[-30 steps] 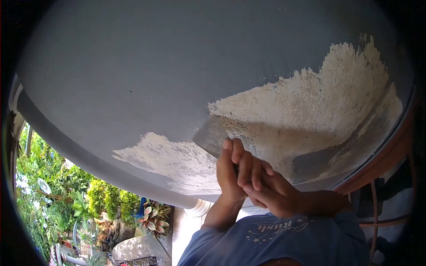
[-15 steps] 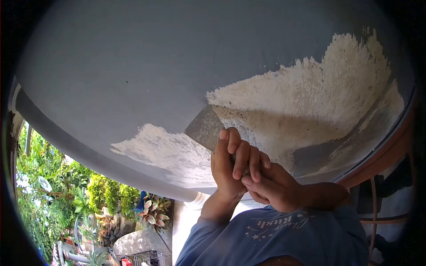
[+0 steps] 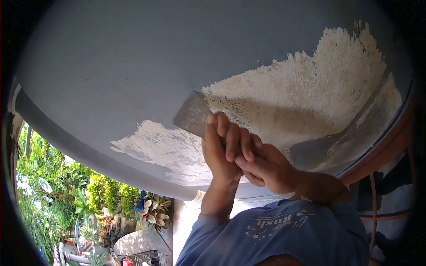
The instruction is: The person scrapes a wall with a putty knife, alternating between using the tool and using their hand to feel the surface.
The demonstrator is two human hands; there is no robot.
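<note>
A metal scraper [image 3: 191,116] lies flat against a grey painted ceiling [image 3: 133,66], its blade at the edge of a large patch of bare whitish plaster [image 3: 310,88]. My left hand [image 3: 216,155] is wrapped around the scraper's handle, fingers pointing up. My right hand [image 3: 265,169] is clasped over it from the right. The handle itself is hidden under my fingers. A second scraped patch [image 3: 164,148] lies just left of my hands.
The ceiling ends in a grey rounded edge [image 3: 88,166] at lower left; beyond it are garden plants [image 3: 106,199] and a white column top [image 3: 195,201]. A brown frame [image 3: 377,164] borders the ceiling at right. My blue shirt [image 3: 275,239] fills the bottom.
Both hands have pushed the scraper up and to the left along the ceiling. The blade now sits at the left tip of the large bare patch.
</note>
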